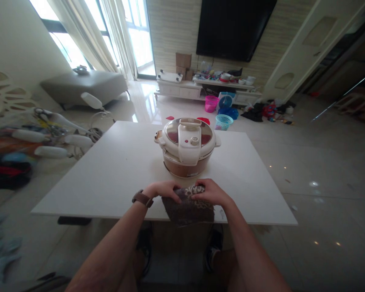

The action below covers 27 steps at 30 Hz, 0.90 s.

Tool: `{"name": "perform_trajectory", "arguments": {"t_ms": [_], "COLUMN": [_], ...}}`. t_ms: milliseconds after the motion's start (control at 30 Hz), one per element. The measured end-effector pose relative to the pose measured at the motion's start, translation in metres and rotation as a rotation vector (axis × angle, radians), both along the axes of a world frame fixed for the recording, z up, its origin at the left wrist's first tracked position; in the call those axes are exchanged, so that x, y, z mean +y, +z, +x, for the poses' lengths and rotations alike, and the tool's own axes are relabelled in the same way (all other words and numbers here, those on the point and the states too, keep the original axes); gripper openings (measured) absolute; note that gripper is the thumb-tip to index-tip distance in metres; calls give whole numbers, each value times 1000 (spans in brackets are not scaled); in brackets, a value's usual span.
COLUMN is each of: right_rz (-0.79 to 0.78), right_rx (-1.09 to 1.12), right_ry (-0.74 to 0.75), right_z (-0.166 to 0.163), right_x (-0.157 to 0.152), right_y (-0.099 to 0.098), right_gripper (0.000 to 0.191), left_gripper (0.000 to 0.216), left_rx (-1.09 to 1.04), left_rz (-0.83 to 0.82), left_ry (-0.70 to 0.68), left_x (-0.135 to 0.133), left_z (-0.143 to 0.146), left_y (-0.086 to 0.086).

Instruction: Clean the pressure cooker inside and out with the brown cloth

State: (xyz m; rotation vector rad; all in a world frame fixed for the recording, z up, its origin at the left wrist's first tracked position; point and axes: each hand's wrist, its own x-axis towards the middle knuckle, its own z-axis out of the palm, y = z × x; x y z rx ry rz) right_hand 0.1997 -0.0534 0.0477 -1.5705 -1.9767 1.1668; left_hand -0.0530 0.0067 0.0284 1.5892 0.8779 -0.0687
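Probably soft, light, floppy: brown cloth (pixel 187 213), best taken by upper edge. Left hand (pixel 166 189) and right hand (pixel 213 193) both pinch it there, thumbs on top, fingers partly hidden.

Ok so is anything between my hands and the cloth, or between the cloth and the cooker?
Nothing visible separates your left hand or right hand from the patterned cloth; both grip it directly. Beyond your hands at its edge, only white table shows between it and the cooker.
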Motion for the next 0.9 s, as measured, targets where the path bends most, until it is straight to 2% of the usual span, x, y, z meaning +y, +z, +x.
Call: {"name": "perform_trajectory", "arguments": {"t_ms": [133,200,267,300,367,433,533,600,667,733,800,900], "right_rz": [-17,-61,-129,-164,-221,-267,-358,-405,-380,-249,-33,362], "right_rx": [-36,-58,-22,0,16,9,134,308,475,599,690,680], "right_ry": [9,70,137,164,188,141,-61,-266,-507,-748,-947,-1090], "right_z": [15,13,6,2,-3,-2,15,33,49,62,68,63], "right_x": [-7,-12,-18,-19,-21,-20,-20,-25,-32,-37,-37,-22], "right_y": [-1,-3,-5,-7,-9,-8,-1,7,15,23,31,50], "right_gripper": [29,38,51,52,40,26,24,29,36,40,46,56], "left_gripper": [41,44,48,50,52,50,42,38,33,29,28,25], "left_rx": [-151,-214,-252,-264,-288,-340,-461,-484,-434,-359,-325,-345], "left_rz": [109,176,192,190,198,212,209,195,163,126,139,225], "left_ry": [113,124,93,76,77,121,289,483,675,771,787,774], "left_x": [1,-2,-7,-9,-12,-11,-5,1,7,12,15,17], "left_z": [2,9,19,23,29,33,32,30,26,22,19,18], "left_y": [1,4,6,7,8,8,6,4,1,-2,-6,-10]}}
